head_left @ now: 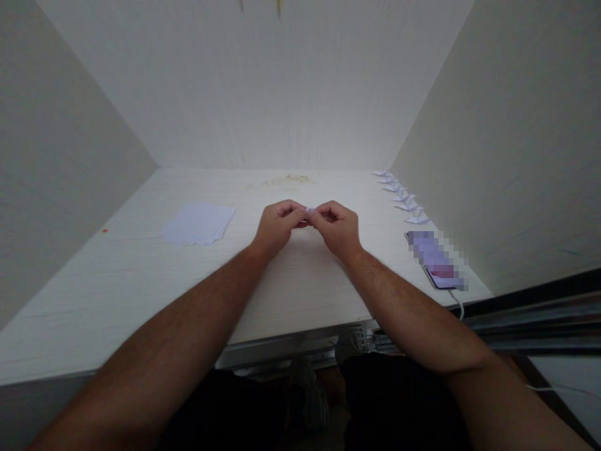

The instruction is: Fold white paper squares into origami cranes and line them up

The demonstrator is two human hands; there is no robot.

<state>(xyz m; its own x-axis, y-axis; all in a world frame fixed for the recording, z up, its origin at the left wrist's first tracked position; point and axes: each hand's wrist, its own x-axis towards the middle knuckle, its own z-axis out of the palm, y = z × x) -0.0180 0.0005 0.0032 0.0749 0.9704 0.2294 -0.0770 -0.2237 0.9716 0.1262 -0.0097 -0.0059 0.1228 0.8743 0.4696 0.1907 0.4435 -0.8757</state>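
Near the middle of the white table, my left hand (280, 224) and my right hand (335, 227) meet at the fingertips. Both are closed in a pinch on one small piece of white paper (309, 213), held between them above the tabletop. Fingers cover most of the paper, so its folded shape is hard to make out. To the left of my left hand lies a loose stack of white paper sheets (200, 223). Several folded white paper figures (404, 202) with pointed ends stand in a row along the right wall.
A phone (434, 260) with a white cable (459, 305) lies at the table's right edge. Walls (282, 94) enclose the table (117, 282) at the back and both sides. A small orange spot (104, 230) marks the left side.
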